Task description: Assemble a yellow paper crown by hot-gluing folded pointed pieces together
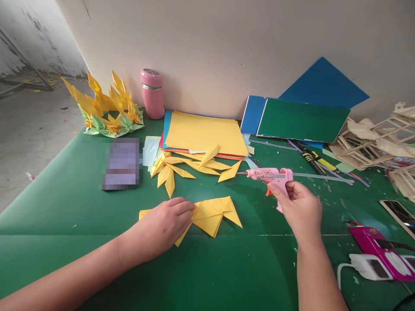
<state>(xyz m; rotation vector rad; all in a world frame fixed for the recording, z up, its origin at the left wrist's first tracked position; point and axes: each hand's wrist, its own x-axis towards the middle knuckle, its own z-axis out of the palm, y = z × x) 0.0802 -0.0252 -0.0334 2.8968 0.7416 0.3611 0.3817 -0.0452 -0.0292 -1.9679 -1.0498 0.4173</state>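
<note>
In the head view, the only 1 I have, I judge the work in hand to be partway along. The folded yellow paper strip [209, 216] lies flat on the green table [207, 276], in front of me near the middle, and its visible part seems to be several folded pieces overlapping in a row. That much looks done. Behind it, a cluster of loose folded yellow pieces [209, 156] lies apart from the strip, so I take these as left over for now. A stack of coloured sheets [204, 131] sits just beyond them. At the far left stands a yellow and green paper ring [113, 124] with upright points, which looks complete to me. I can't tell whether glue is on the strip.

Of my 2 hands, the left hand [170, 224] lies over the strip with its fingers close together, touching the paper. Its thumb is hidden, so I can't tell whether it pinches or only presses. The right hand [303, 211] is closed around the handle of the pink glue gun [269, 173], nozzle pointing left, above the table and well apart from the left hand. I can't tell whether its orange trigger [268, 190] is squeezed.
</note>
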